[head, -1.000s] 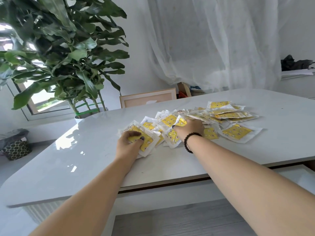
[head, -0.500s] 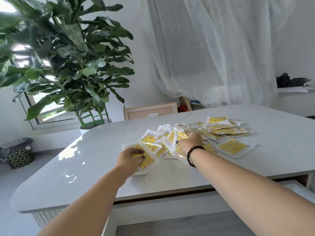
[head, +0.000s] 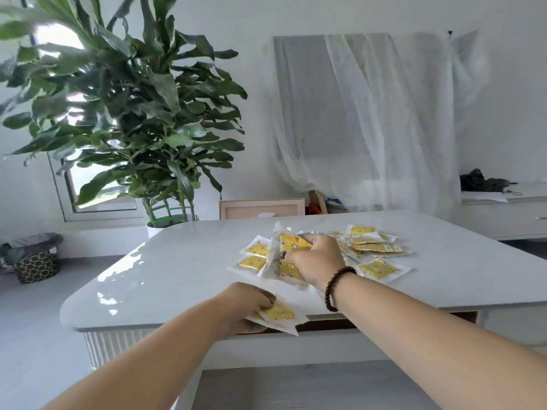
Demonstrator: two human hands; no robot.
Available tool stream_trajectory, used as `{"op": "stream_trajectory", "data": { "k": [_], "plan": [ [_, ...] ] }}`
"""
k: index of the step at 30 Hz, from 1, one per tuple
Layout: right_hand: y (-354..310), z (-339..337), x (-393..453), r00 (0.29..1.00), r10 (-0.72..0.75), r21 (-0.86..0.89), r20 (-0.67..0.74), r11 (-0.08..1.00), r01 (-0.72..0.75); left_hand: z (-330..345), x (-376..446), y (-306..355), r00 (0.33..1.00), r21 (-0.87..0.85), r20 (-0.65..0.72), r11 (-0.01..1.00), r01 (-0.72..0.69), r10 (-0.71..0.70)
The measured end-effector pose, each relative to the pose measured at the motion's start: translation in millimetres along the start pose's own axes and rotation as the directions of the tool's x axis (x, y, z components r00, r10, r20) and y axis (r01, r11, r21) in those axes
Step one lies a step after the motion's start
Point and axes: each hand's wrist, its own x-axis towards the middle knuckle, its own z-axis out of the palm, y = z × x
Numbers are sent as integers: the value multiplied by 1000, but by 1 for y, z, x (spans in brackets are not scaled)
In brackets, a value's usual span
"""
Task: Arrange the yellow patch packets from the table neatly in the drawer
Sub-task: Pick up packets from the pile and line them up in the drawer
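Both hands hold yellow patch packets over the table

The right hand (head: 315,261) grips a bunch (head: 291,247) above the pile (head: 373,250) on the table (head: 177,270) — the left hand (head: 245,306) pinches packets (head: 278,315) at the near edge.

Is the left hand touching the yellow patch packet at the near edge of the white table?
Touching. In the head view the left hand pinches the yellow patch packet, fingers curled over its top at the white table's near edge.
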Motion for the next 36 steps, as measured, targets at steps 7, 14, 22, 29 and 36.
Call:
{"op": "stream_trajectory", "data": {
  "k": [7,14,22,29,36],
  "plan": [
    [-7,-22,-50,989,-111,222,101,971,86,3,-31,7,990,-549,-106,824,-139,97],
    [-3,-42,-63,972,-14,221,233,975,-39,-9,-31,9,917,-314,-251,870,-380,309],
    [3,-54,-47,989,131,219,63,965,-142,-14,-35,0,850,70,-274,891,-448,449],
    [21,-46,-54,969,96,68,226,991,-114,-8,-42,-10,922,66,-107,928,-367,373],
    [35,-36,-57,992,-29,-63,119,997,36,-11,-44,-18,926,65,-18,924,-376,378]
  ]
}}
